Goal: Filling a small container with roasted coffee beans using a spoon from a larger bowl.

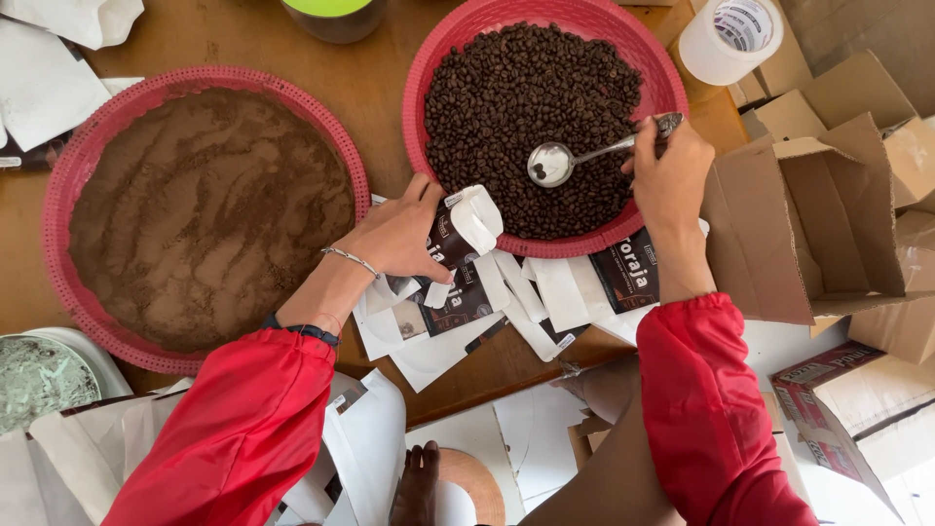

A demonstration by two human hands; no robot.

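Observation:
My left hand (399, 234) grips a small brown-and-white paper pouch (458, 229) with its mouth held wide at the near rim of a red basket (429, 68) full of dark coffee beans (531, 107). My right hand (667, 175) holds a metal spoon (560, 161) by its handle. The spoon's bowl hovers over the beans with a couple of beans in it, a little right of the pouch. Both arms wear red sleeves.
A second red basket (58, 195) of brown ground coffee sits at the left. Several flat empty pouches (545, 292) lie below the bean basket. Open cardboard boxes (828, 195) stand at the right, a roll of tape (730, 39) at the top right, a green-lidded jar (331, 15) at the top.

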